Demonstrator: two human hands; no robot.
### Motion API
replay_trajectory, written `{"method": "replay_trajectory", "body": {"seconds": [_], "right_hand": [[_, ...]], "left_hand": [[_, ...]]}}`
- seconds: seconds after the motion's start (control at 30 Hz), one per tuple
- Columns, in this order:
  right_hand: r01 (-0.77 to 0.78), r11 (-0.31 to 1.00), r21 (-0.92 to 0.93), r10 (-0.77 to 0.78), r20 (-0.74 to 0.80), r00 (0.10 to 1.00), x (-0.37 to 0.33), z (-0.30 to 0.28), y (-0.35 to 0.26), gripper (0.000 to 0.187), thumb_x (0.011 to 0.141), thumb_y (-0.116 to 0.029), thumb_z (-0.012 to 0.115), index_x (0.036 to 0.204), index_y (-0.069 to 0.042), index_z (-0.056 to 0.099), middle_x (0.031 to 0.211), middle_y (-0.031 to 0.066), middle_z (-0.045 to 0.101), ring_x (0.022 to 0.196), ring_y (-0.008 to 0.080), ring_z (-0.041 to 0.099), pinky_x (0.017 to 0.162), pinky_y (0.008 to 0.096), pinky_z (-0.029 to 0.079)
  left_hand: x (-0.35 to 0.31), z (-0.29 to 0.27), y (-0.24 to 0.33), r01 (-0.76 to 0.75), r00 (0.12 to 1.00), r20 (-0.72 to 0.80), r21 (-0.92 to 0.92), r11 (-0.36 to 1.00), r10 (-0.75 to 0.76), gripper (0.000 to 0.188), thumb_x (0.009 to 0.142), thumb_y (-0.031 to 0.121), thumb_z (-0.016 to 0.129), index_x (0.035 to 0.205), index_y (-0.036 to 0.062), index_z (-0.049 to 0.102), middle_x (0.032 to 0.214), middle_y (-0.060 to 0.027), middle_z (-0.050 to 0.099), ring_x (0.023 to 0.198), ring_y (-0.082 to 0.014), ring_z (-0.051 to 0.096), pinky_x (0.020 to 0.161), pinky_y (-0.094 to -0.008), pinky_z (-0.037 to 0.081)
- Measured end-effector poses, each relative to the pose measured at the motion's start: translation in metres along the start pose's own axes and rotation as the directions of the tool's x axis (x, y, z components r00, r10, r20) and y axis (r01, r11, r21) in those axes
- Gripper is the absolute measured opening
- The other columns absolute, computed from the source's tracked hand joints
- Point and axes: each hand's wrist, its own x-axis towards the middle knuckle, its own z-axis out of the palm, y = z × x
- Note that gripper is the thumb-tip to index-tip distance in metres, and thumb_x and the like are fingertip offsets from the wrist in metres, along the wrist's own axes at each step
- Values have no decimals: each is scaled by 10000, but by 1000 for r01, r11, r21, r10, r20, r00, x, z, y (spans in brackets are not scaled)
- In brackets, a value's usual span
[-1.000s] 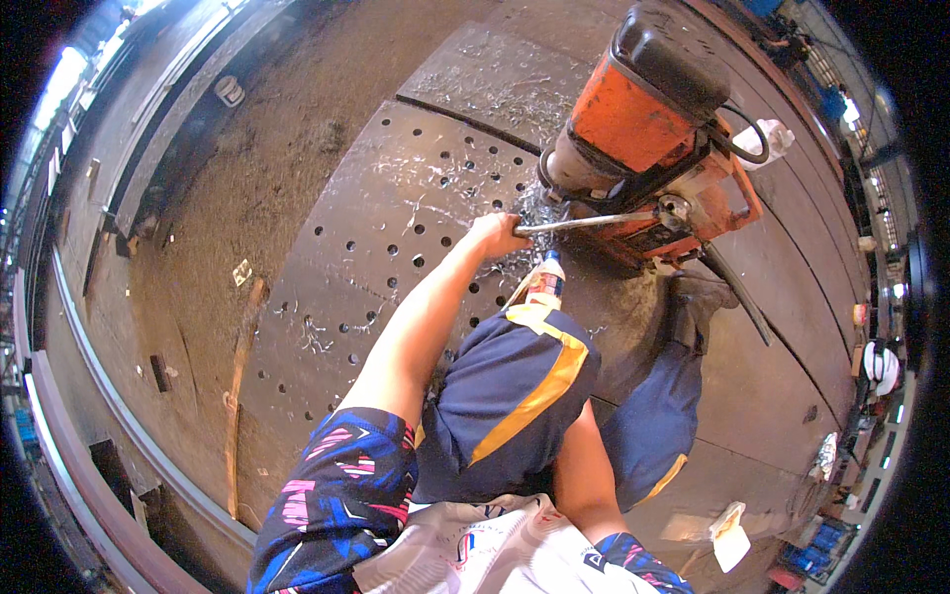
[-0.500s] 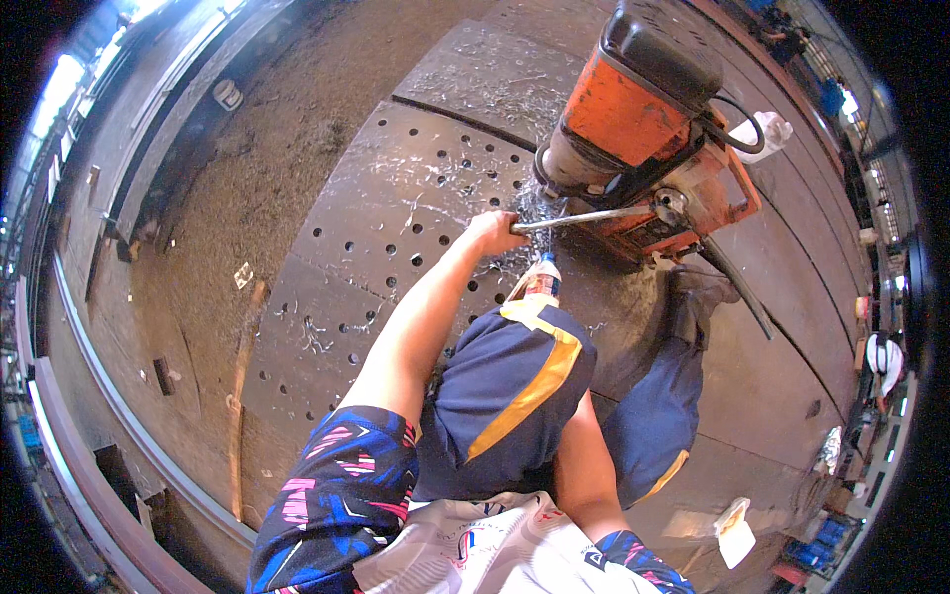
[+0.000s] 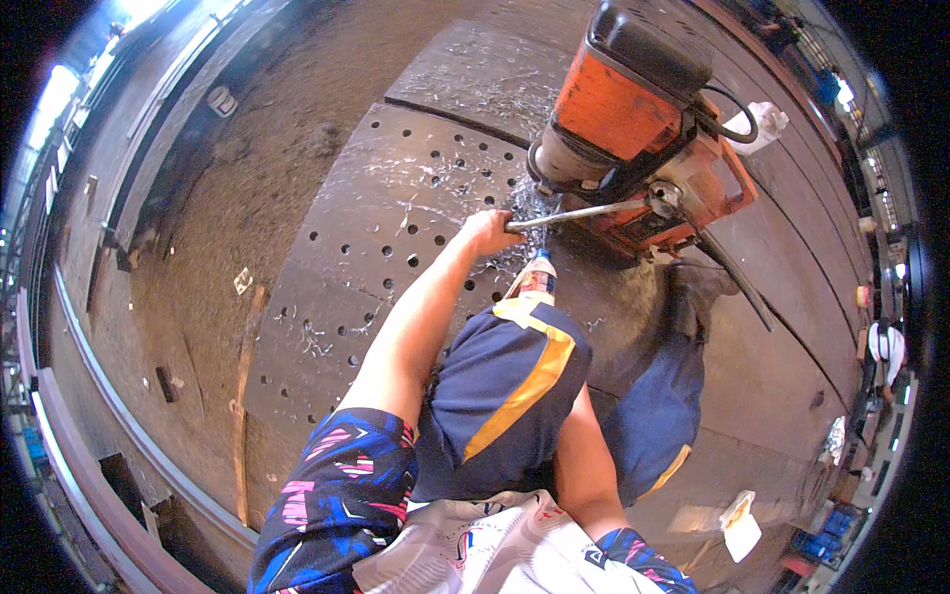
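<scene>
My left hand (image 3: 487, 233) is closed round the end of a metal feed handle (image 3: 584, 211). That handle runs to the hub of an orange magnetic drill (image 3: 623, 109) standing on a steel plate (image 3: 396, 213) with rows of drilled holes. Curly metal shavings (image 3: 534, 205) gather under the drill's chuck. Just beyond my bent knee (image 3: 515, 366) a plastic bottle (image 3: 537, 279) with a blue cap points toward the shavings. My right forearm (image 3: 586, 465) passes behind that knee, which hides the right hand; whether it holds the bottle I cannot make out.
A black cable (image 3: 742, 124) loops off the drill, and a dark bar (image 3: 737, 282) sticks out from its side. Beyond the drill lies a crumpled white bag (image 3: 764, 127). A wooden stick (image 3: 240, 416) lies on the dirt floor at left. White scrap (image 3: 740, 527) sits at lower right.
The whole view has shifted slightly, with the drill and plate a little further left. My left hand keeps its grip on the feed handle, whose angle looks nearly the same.
</scene>
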Motion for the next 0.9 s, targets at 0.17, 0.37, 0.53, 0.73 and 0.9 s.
{"method": "replay_trajectory", "body": {"seconds": [0.17,0.37,0.53,0.73,0.9], "right_hand": [[1,999,46,1,-27,1000,-19,14,-15,337,819,-299,774,944,8,715,837,83,716,703,161,682,627,315,527],[-17,999,52,19,-22,1000,-18,10,-13,356,816,-294,772,984,11,702,855,80,713,710,169,681,638,312,528],[3,996,93,-7,34,999,-22,12,-16,373,826,-289,762,1041,6,685,886,78,712,731,171,683,656,308,530],[27,988,153,-32,32,999,-22,13,-12,352,833,-274,756,1045,-2,687,886,78,713,729,173,684,656,312,533],[7,996,93,-8,19,1000,-23,13,-16,356,824,-279,766,1022,8,691,878,89,715,721,180,687,650,316,534]], "left_hand": [[0,-1,-4,6,1000,-8,5,1000,-5,487,787,498,729,1012,67,691,989,-194,707,947,-365,680,823,-467,520],[-1,0,0,9,1000,-10,-1,1000,-9,471,785,487,734,999,71,686,953,-197,706,940,-371,680,806,-475,518],[1,-1,-2,24,1000,11,8,1000,-24,500,787,513,727,1023,74,683,974,-197,706,954,-375,679,820,-481,518],[0,-2,1,47,998,40,41,998,-49,551,787,547,718,1112,103,692,1035,-184,714,1001,-365,678,867,-470,530],[-1,-5,4,61,996,61,24,998,-62,541,786,544,720,1098,103,693,1031,-178,716,999,-361,679,868,-464,530]]}}
